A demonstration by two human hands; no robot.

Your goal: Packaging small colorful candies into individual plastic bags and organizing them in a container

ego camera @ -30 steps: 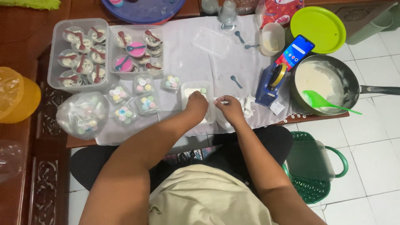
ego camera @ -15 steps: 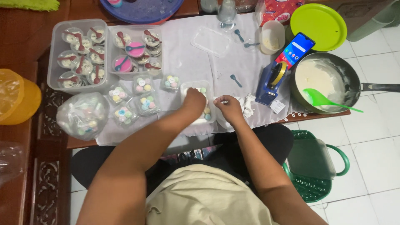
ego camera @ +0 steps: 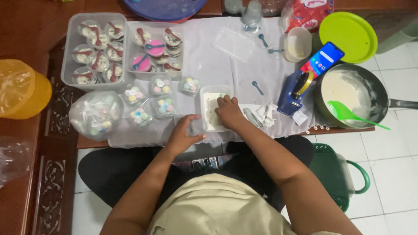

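Hands meet at a clear box [ego camera: 212,114] of white cream at bench centre. My right hand [ego camera: 229,114] rests curled on it, fingertips inside; my left hand [ego camera: 183,135], at its 8 o'clock, cups the near corner. Tape dispenser [ego camera: 292,90] sits at 3 o'clock.

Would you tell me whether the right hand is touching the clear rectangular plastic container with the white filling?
Touching: the head view shows the right hand resting on the clear rectangular plastic container, fingers over its white filling.
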